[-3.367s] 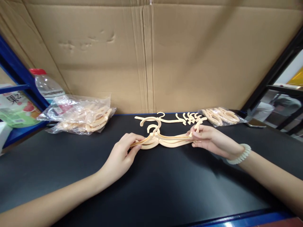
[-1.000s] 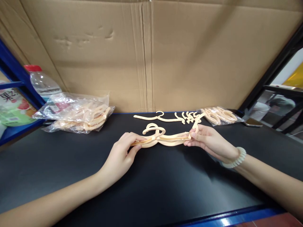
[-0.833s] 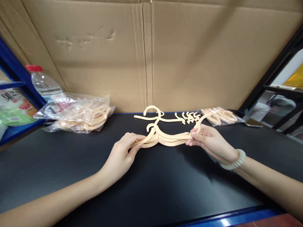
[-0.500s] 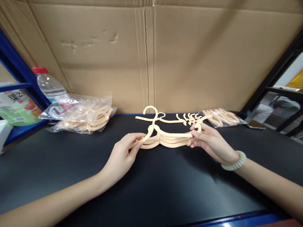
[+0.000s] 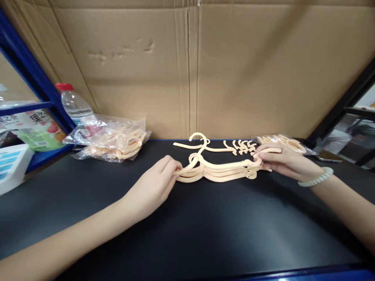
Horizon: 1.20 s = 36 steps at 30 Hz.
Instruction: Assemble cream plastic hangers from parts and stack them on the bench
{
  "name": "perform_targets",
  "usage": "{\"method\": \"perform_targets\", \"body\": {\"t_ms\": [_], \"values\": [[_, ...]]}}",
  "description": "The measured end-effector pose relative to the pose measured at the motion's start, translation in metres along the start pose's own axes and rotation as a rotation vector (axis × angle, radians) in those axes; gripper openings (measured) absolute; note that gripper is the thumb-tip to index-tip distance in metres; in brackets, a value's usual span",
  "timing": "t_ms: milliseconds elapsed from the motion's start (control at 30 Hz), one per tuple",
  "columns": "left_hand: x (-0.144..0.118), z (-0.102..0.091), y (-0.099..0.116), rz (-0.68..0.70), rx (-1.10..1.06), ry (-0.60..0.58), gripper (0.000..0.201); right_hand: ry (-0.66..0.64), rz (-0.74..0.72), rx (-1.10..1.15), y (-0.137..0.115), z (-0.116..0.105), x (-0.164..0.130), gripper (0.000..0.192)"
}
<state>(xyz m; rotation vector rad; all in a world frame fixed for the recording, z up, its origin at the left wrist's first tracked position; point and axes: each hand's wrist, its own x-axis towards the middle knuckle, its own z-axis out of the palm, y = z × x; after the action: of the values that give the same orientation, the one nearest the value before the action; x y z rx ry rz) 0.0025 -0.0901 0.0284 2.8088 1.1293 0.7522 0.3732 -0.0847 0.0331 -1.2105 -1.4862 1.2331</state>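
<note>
Stack of peach hangers (image 5: 218,171), frame centre on table (image 5: 205,234): left hand (image 5: 152,187) pinching left tips, right hand (image 5: 281,162) gripping right tips; hooks now raised upright, bundle squared

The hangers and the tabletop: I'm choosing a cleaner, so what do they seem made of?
The stacked hangers, held at their ends by the left hand and right hand, look like moulded peach plastic: smooth, rounded, uniform colour. The tabletop looks like a matte black mat, perhaps rubber, with soft glare.
</note>
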Motion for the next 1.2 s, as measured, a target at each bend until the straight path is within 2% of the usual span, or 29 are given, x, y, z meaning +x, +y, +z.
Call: {"method": "perform_targets", "body": {"t_ms": [133,233,333,500,733,1000,1200], "values": [[-0.001,0.0,0.003,0.044,0.057,-0.155,0.02,-0.189,-0.013,-0.427,-0.007,-0.007,-0.001,0.023],[-0.003,0.003,0.003,0.057,0.104,-0.26,0.021,-0.284,-0.011,-0.56,-0.01,-0.01,0.0,0.027],[-0.004,0.008,0.001,0.07,0.139,-0.28,0.019,-0.347,-0.003,-0.681,-0.008,-0.014,0.001,0.032],[-0.004,0.01,0.0,0.095,0.208,-0.257,0.019,-0.302,0.04,-0.856,-0.003,-0.017,0.002,0.039],[-0.003,0.011,0.001,0.081,0.282,-0.199,0.02,-0.209,-0.023,-0.911,-0.002,-0.015,0.003,0.038],[-0.003,0.014,-0.002,0.093,0.27,-0.13,0.023,-0.183,-0.074,-0.914,-0.002,-0.012,0.003,0.034],[-0.003,0.016,-0.002,0.131,0.252,-0.067,0.02,-0.152,-0.098,-1.024,-0.006,-0.012,0.002,0.031]]}}
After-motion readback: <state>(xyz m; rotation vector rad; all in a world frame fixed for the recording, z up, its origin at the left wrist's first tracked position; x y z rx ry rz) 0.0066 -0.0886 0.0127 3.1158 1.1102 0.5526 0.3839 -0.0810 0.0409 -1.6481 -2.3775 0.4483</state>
